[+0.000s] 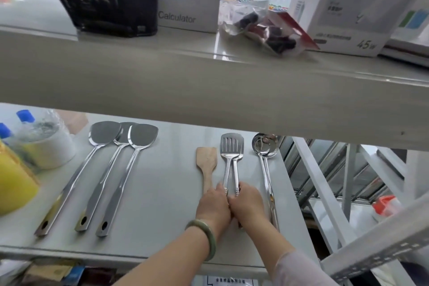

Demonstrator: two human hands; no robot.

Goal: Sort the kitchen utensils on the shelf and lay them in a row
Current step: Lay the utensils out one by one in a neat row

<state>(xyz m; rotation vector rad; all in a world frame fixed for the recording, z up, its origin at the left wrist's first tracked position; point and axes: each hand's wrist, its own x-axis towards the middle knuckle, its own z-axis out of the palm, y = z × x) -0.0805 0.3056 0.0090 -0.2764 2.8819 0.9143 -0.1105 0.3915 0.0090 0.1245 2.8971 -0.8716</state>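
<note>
3 steel spatulas (142,137) lie flat on the shelf (167,193) toward 9 o'clock. Their solid blades overlap at 12 o'clock and their handles fan toward 7 o'clock, each with a hanging hole. Right of centre lies a wooden spatula (206,158), blade at 12 o'clock. Just beside it at 3 o'clock are slotted turners (232,146), seemingly 2 stacked, with 1 handle in the left grip (214,204) and 1 in the right grip (247,204). Further toward 3 o'clock lies a steel ladle (264,146), bowl at 12 o'clock.

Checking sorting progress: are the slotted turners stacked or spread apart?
Stacked: the slotted turners show one head, yet two handles run side by side into the gripping left hand and right hand.
</note>
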